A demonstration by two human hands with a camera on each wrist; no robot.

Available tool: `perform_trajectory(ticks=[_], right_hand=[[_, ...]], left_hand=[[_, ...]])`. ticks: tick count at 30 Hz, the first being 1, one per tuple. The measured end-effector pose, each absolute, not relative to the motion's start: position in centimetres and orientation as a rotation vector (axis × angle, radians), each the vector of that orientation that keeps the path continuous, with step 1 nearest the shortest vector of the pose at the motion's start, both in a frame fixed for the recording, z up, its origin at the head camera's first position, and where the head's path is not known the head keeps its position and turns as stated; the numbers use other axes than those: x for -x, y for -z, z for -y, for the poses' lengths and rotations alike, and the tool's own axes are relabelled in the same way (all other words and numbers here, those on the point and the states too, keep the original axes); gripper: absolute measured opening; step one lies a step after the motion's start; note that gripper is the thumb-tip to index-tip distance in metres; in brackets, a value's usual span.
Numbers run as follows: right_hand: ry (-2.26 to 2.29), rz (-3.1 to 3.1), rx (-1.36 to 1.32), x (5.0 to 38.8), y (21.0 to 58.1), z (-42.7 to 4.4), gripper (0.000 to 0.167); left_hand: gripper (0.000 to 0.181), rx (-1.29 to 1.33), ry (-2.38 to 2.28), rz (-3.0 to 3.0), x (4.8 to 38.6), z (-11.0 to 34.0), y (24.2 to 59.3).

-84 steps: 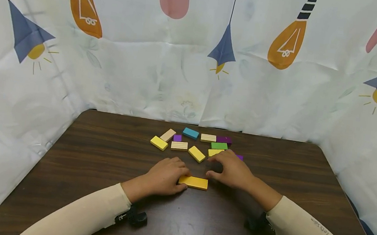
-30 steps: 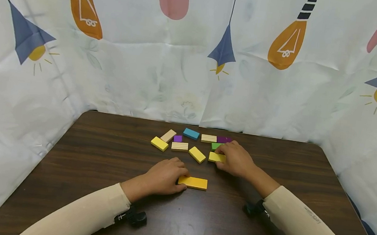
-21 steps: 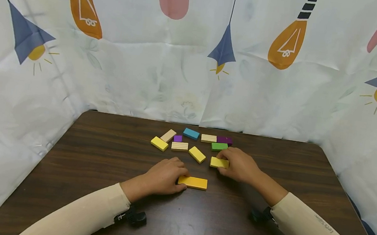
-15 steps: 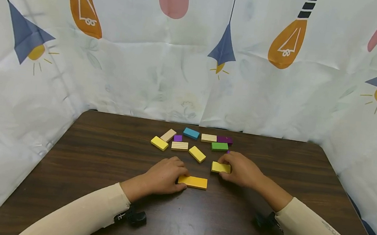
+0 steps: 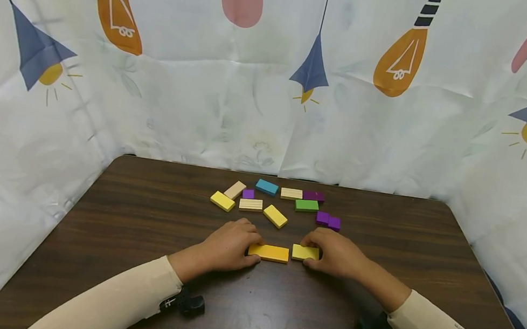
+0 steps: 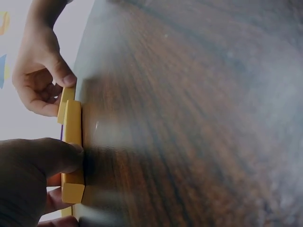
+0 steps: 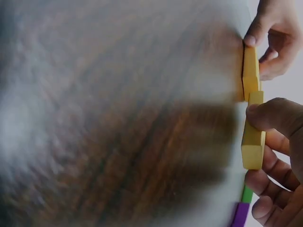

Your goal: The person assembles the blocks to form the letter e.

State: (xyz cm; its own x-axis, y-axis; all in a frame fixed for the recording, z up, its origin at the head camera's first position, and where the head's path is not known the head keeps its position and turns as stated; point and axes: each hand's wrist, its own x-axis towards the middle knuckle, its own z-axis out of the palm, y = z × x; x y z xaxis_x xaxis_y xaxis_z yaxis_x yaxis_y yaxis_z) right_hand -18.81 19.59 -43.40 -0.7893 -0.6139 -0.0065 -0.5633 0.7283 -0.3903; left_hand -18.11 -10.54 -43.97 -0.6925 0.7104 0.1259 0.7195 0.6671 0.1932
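Note:
My left hand [image 5: 227,244] grips the left end of a long golden-yellow wooden block [image 5: 274,253] lying flat on the dark table. In the left wrist view the thumb presses the near side of that golden block [image 6: 72,123], with fingers partly hidden behind it. My right hand [image 5: 338,254] pinches a shorter pale yellow block [image 5: 304,253] by its right part, thumb in front and fingers behind. A narrow gap separates the two blocks, roughly end to end. Whether the pale yellow block [image 7: 253,137] touches the table I cannot tell.
Behind the hands lie two yellow blocks [image 5: 275,216], several plain wood blocks [image 5: 251,205], a blue block [image 5: 267,187], a green block [image 5: 306,206] and several purple pieces [image 5: 322,218]. A patterned white sheet [image 5: 191,113] surrounds the brown table [image 5: 152,195].
My right hand has taken hold of the pale yellow block beside the green one and brought it nearer, level with the golden block. Two purple pieces are uncovered. The left hand stays put.

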Motion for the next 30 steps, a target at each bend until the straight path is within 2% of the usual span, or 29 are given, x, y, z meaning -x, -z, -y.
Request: perform_trajectory(ticks=[30], right_hand=[[0.603, -2.752, 0.987, 18.6, 43.9, -18.3, 0.026]], left_hand=[[0.030, 1.188, 0.359, 2.823, 18.7, 10.8, 44.2]])
